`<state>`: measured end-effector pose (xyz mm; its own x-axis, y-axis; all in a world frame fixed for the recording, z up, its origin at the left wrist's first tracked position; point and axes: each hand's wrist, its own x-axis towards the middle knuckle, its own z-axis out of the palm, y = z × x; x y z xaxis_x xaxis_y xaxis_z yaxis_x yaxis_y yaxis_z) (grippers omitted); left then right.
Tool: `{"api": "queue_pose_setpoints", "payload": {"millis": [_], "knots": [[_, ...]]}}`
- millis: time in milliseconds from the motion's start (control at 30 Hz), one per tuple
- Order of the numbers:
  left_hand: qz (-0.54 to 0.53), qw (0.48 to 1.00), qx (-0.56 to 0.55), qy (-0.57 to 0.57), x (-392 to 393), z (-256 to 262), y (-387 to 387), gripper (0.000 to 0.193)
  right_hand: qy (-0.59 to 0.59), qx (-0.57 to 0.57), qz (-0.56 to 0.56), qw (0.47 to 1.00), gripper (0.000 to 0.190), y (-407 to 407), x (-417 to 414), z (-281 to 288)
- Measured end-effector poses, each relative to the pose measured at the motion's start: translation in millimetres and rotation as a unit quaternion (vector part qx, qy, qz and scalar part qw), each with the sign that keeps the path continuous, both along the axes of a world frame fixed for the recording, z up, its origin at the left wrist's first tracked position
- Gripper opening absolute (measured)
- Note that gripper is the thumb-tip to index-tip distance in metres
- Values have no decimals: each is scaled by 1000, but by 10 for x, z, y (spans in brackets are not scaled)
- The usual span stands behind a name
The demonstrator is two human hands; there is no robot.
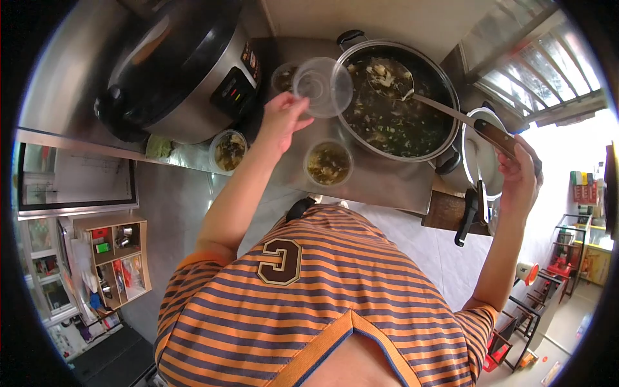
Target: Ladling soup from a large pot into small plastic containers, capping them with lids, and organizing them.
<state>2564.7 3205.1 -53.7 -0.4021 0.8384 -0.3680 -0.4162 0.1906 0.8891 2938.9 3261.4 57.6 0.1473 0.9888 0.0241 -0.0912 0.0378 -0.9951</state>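
My left hand pinches the rim of a clear plastic cup, which shows no food inside and is held beside the big soup pot's near-left rim. My right hand grips the wooden handle of a metal ladle. The ladle's bowl, full of soup with pale egg-like shreds, is at the surface of the dark soup in the large steel pot. Soup fills one clear cup near the counter's front edge and another by the rice cooker. A third cup is partly hidden behind the held one.
A large black and steel rice cooker stands at the left of the steel counter. A green cloth-like lump lies below it. Right of the soup pot are a white pot, a black-handled utensil and a wooden board.
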Motion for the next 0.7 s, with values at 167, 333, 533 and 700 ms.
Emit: {"api": "queue_pose_setpoints", "payload": {"millis": [167, 333, 533, 700], "knots": [[-82, 995, -47, 25, 394, -39, 422, 11, 11, 11, 16, 1000, 27, -110, -36, 148], [-139, 971, -23, -191, 452, -70, 529, 17, -158, 128, 60, 977, 22, -444, -242, -15], [-137, 978, -27, -155, 327, -79, 460, 27, -395, 478, 162, 767, 23, -516, -278, -14], [-112, 985, -30, -128, 144, -25, 406, 28, -425, 440, 119, 782, 23, -191, -543, -401]]}}
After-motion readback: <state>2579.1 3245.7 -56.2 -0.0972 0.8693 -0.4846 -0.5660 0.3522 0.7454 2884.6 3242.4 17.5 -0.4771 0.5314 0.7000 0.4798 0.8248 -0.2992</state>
